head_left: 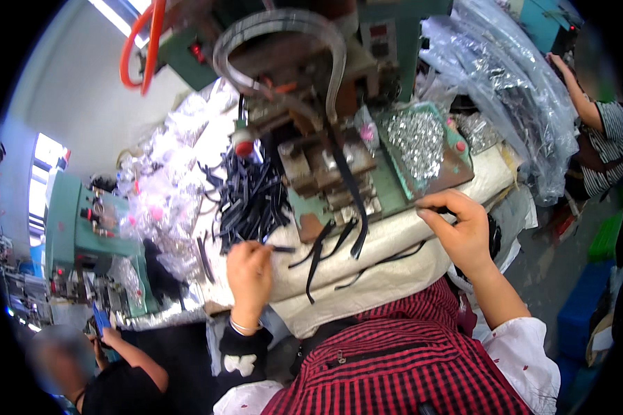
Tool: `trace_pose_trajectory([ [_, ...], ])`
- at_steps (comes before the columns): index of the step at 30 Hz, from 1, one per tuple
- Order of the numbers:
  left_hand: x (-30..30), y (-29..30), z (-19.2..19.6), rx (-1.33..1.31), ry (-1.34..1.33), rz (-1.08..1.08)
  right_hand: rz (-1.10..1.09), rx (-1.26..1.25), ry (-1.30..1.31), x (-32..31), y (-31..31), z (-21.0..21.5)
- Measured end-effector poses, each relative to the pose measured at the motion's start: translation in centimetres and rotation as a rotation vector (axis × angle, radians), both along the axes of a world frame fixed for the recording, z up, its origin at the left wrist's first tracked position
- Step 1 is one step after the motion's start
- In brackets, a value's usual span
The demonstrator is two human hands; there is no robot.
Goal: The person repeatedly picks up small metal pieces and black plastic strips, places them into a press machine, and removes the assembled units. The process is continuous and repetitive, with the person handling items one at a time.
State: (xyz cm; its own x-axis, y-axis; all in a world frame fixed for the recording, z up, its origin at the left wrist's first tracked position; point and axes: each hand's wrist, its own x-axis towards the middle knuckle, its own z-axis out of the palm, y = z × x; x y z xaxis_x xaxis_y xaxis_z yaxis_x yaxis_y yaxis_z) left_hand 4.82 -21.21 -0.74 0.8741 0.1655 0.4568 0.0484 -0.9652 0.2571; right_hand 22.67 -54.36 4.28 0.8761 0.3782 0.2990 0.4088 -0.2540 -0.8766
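My left hand [249,275] is closed in a pinch at the front edge of a heap of black straps [253,197]. A short black strap [282,249] sticks out to the right from its fingers. My right hand [460,228] has its thumb and forefinger together near the front corner of a green tray [403,176] of small shiny metal pieces [417,144]. Whatever is between those fingertips is too small to make out. Between my hands stands a press machine [329,162], with a long black strap [351,187] hanging down its front. More loose straps [315,263] lie on the pale cloth below.
Clear plastic bags [163,197] pile up at the left, beside another green machine [90,221]. A large plastic bag [512,90] bulges at the right. One co-worker [121,373] sits at lower left, another [602,138] at far right. A red button [244,146] stands beside the press.
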Motion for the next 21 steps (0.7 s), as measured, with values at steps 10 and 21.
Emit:
trace_pose_trajectory([
  [10,2.8,-2.1,5.7,-0.412,-0.125,0.165,0.094,0.55,0.16,5.1,12.3,0.7],
  [21,11.0,-6.5,15.4,-0.777,-0.586,-0.142,0.166,0.459,0.27,2.0,11.9,4.3],
])
